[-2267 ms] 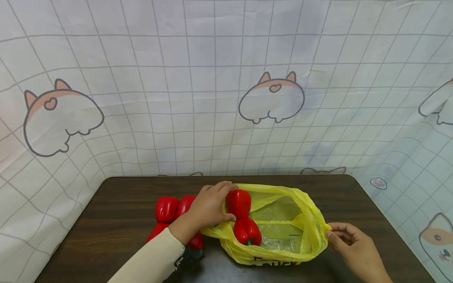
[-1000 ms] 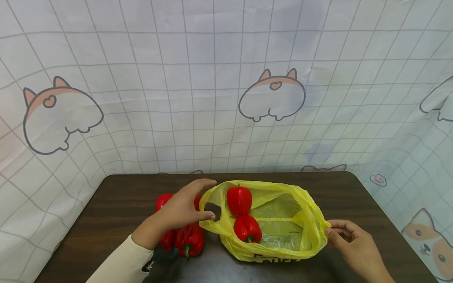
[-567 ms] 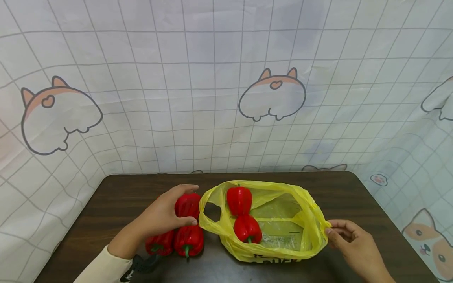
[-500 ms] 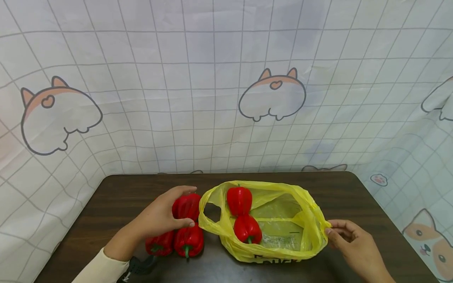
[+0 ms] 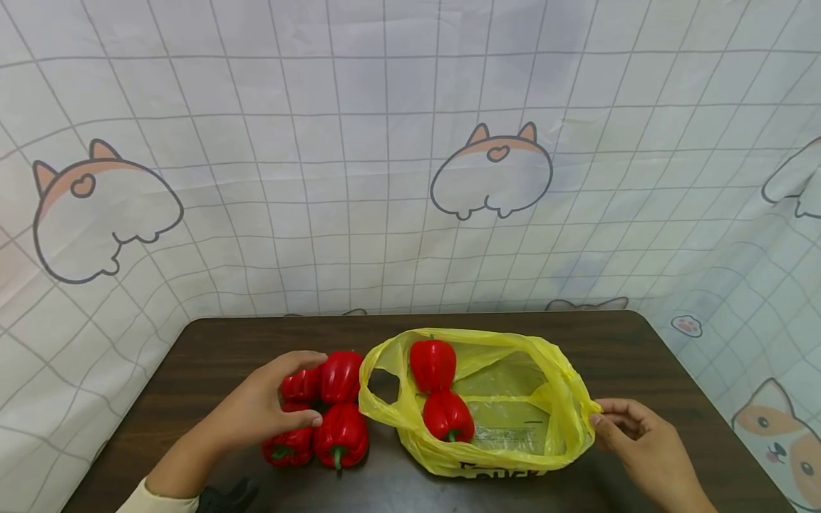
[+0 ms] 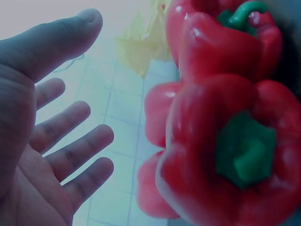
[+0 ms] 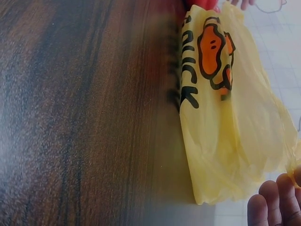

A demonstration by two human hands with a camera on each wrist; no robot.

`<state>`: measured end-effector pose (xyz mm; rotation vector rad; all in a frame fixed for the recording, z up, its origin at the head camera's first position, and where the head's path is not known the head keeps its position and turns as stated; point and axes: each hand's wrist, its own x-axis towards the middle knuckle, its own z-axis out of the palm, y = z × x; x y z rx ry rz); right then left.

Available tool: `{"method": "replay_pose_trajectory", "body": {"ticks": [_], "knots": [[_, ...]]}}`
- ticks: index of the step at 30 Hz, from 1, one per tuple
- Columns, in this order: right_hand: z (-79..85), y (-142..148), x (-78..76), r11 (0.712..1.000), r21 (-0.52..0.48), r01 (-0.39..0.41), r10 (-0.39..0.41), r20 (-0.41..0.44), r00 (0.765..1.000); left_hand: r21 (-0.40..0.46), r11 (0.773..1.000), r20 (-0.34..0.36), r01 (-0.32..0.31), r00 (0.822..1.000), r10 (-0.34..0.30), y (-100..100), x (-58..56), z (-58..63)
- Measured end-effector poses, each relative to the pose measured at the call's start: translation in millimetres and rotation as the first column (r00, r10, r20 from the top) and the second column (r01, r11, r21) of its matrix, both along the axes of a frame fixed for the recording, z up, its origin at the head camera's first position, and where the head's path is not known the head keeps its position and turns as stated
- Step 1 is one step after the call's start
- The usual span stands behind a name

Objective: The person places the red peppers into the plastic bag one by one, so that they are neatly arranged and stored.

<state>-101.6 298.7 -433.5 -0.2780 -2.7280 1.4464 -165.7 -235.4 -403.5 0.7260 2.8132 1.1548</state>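
Note:
My left hand (image 5: 256, 402) hovers with spread fingers over the left side of several red bell peppers (image 5: 341, 436) grouped on the table. In the left wrist view, its straight fingers and thumb hold nothing, and a green-stemmed bell pepper (image 6: 188, 174) fills the right side. A yellow plastic bag (image 5: 500, 464) stands with its mouth wide, right of the group. Inside its left part lie two more bell peppers (image 5: 447, 415), one behind the other. My right hand (image 5: 644, 445) pinches the bag's right edge between thumb and fingers; the right wrist view shows the bag's printed side (image 7: 230, 136).
The dark wooden table (image 5: 218, 349) runs back to a white gridded cloth (image 5: 359, 178) with cartoon animals, hung behind and at both sides. A dark strap-like item (image 5: 226, 496) shows below the left wrist.
My left hand has withdrawn from the bag's left edge and moved left over the grouped bell peppers, uncovering more of them. My right hand keeps its pinch on the bag, almost unmoved.

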Motion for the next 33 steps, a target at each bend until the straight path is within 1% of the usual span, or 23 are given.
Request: {"method": "replay_pose_trajectory", "body": {"ticks": [2, 9, 16, 20, 25, 27, 29, 33], "knots": [[-0.5, 0, 0.0, 1.000, -0.004, -0.001, 0.001, -0.003, 1.000, 0.007, 1.000, 0.007, -0.002, 1.000, 0.002, -5, 2.8, -0.9], [-1.5, 0, 0.4, 1.000, -0.007, -0.006, 0.006, -0.006, 1.000, 0.016, 0.999, -0.012, -0.030, 0.999, 0.030, -23, 15.3, -5.7], [-0.2, 1, 1.5, 1.000, -0.004, -0.010, 0.011, 0.018, 1.000, -0.012, 0.998, -0.028, -0.058, 0.998, 0.058, -36, 25.1, -9.4], [-0.6, 1, 1.9, 1.000, -0.004, -0.010, 0.010, 0.020, 1.000, -0.023, 0.998, -0.033, -0.059, 0.998, 0.058, -40, 28.3, -12.0], [-1.4, 2, 2.6, 1.000, -0.005, -0.007, 0.007, 0.017, 1.000, -0.034, 0.998, -0.032, -0.051, 0.998, 0.049, -47, 29.2, -19.7], [-1.5, 3, 2.7, 1.000, -0.013, -0.007, 0.007, 0.014, 1.000, -0.035, 0.998, -0.012, -0.053, 0.999, 0.052, -50, 29.2, -23.0], [-1.8, 2, 2.7, 1.000, -0.023, -0.005, 0.005, 0.011, 1.000, -0.036, 0.997, 0.027, -0.061, 0.998, 0.062, -53, 29.3, -24.9], [-2.5, 1, 2.7, 1.000, -0.030, 0.001, 0.000, 0.010, 1.000, -0.034, 0.998, 0.083, -0.051, 0.995, 0.054, -57, 28.1, -28.3]]}}
